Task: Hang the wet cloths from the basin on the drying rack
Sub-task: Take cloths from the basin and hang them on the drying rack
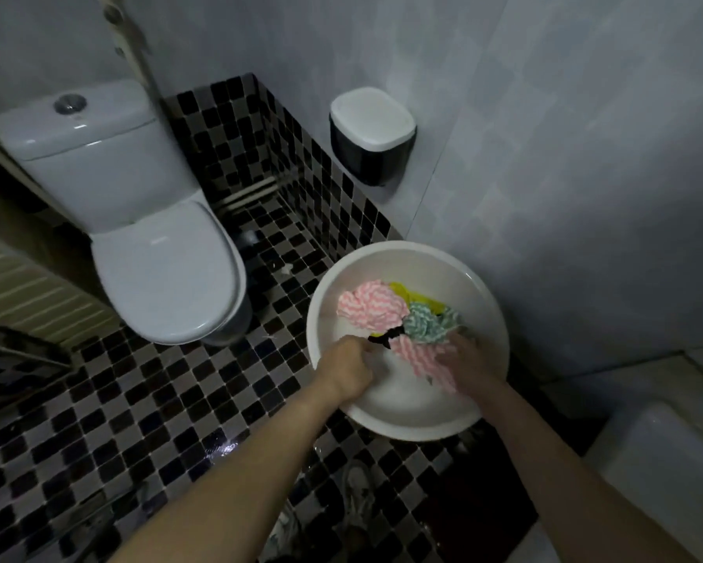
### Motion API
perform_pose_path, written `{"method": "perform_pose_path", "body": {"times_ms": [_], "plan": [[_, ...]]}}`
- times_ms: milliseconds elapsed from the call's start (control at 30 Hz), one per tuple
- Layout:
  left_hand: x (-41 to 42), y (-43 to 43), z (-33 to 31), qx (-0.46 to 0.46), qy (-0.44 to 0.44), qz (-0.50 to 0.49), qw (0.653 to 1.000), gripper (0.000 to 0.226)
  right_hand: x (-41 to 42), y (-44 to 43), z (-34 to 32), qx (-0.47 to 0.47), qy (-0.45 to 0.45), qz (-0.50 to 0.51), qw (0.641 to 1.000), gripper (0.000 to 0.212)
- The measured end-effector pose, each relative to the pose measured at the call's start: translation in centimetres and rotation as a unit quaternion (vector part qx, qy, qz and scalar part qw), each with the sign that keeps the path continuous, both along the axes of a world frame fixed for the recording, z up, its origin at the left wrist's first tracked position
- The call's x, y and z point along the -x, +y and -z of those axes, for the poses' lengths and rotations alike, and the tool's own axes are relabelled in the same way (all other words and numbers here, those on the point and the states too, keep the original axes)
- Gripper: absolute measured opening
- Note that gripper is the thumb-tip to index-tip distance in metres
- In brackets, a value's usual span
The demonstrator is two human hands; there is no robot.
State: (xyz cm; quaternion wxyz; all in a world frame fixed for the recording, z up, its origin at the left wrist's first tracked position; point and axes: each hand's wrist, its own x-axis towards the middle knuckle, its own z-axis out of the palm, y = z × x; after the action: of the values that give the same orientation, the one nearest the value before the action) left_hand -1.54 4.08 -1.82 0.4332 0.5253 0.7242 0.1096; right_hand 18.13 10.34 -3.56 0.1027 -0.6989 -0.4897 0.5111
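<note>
A white round basin [402, 253] stands on the tiled floor by the right wall. Inside lie several wet cloths: a pink-and-white striped one [368, 304], a green-and-white one [429, 325], a yellow one [413, 296] underneath and a dark one [386, 339]. My left hand [348, 365] is curled over the near left of the basin and pinches the dark cloth. My right hand [465, 365] lies in the basin on a second pink striped cloth [419, 359], fingers around it. No drying rack is in view.
A white toilet [163, 270] with its lid down stands to the left. A black bin with a white lid [370, 136] hangs on the wall behind the basin. The black-and-grey mosaic floor [138, 420] looks wet. A white fixture [666, 453] is at the lower right.
</note>
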Motion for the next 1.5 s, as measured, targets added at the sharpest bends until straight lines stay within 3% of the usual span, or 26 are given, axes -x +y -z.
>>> {"method": "perform_pose_path", "body": {"times_ms": [100, 167, 300, 433, 533, 600, 633, 667, 733, 800, 867, 967, 1033, 1133, 1167, 1333, 1400, 1500], "plan": [[-2.0, 2.3, 3.8, 0.024, 0.049, 0.066, 0.996, 0.044, -1.2, 1.1, 2.0, -0.056, -0.101, -0.097, 0.989, 0.058], [-2.6, 3.3, 6.4, 0.043, 0.099, 0.103, 0.989, 0.046, -1.4, 1.7, 2.7, -0.108, -0.182, -0.194, 0.958, 0.061], [-3.9, 4.7, 9.8, 0.055, 0.156, 0.168, 0.972, 0.048, -1.8, 2.8, 4.6, -0.15, -0.26, -0.253, 0.92, 0.062], [-4.3, 4.9, 11.2, 0.052, 0.156, 0.136, 0.977, 0.053, -1.8, 3.7, 5.5, -0.206, -0.301, -0.254, 0.896, 0.044], [-4.5, 5.2, 11.4, 0.01, 0.148, 0.084, 0.985, 0.035, -1.9, 4.0, 5.7, -0.286, -0.282, -0.224, 0.888, 0.017], [-4.9, 5.4, 10.4, -0.025, 0.075, -0.061, 0.995, 0.022, -1.9, 3.9, 5.6, -0.362, -0.235, -0.187, 0.883, 0.009], [-4.9, 5.6, 9.4, -0.037, -0.005, -0.169, 0.985, 0.015, -1.7, 3.9, 5.3, -0.394, -0.197, -0.166, 0.882, 0.007], [-4.8, 5.9, 8.7, -0.061, -0.099, -0.272, 0.955, 0.011, -1.4, 4.0, 5.0, -0.416, -0.158, -0.14, 0.885, 0.005], [-4.4, 6.4, 6.0, -0.084, -0.26, -0.406, 0.872, 0.029, -0.9, 4.3, 3.8, -0.391, -0.061, -0.057, 0.917, 0.006], [-3.9, 6.9, 2.7, -0.095, -0.37, -0.438, 0.814, 0.026, -0.6, 4.6, 1.6, -0.271, 0.072, 0.082, 0.956, 0.016], [-3.5, 7.3, -0.2, -0.106, -0.443, -0.425, 0.782, 0.028, -0.4, 4.8, -0.7, -0.166, 0.188, 0.179, 0.951, 0.024], [-3.3, 7.6, -3.7, -0.106, -0.503, -0.386, 0.766, 0.03, -0.3, 5.1, -3.4, -0.089, 0.263, 0.192, 0.941, 0.018], [-3.3, 7.8, -5.7, -0.105, -0.531, -0.351, 0.764, 0.03, -0.2, 5.1, -5.3, -0.072, 0.251, 0.091, 0.961, 0.009], [-3.3, 7.6, -8.4, -0.126, -0.553, -0.302, 0.767, 0.03, 0.0, 4.7, -8.2, -0.091, 0.198, -0.172, 0.961, 0.04], [-3.3, 7.5, -9.1, -0.136, -0.557, -0.285, 0.768, 0.031, 0.4, 4.4, -9.0, -0.105, 0.182, -0.206, 0.956, 0.046], [-3.1, 7.0, -12.5, -0.21, -0.517, -0.202, 0.805, 0.036, 1.6, 4.3, -10.2, -0.237, 0.118, -0.211, 0.941, 0.036], [-2.6, 6.8, -14.0, -0.228, -0.512, -0.203, 0.803, 0.037, 1.9, 4.4, -10.9, -0.271, 0.084, -0.229, 0.931, 0.031], [-2.2, 6.5, -15.6, -0.243, -0.533, -0.214, 0.781, 0.039, 2.1, 4.6, -11.4, -0.323, 0.001, -0.257, 0.911, 0.042]]}}
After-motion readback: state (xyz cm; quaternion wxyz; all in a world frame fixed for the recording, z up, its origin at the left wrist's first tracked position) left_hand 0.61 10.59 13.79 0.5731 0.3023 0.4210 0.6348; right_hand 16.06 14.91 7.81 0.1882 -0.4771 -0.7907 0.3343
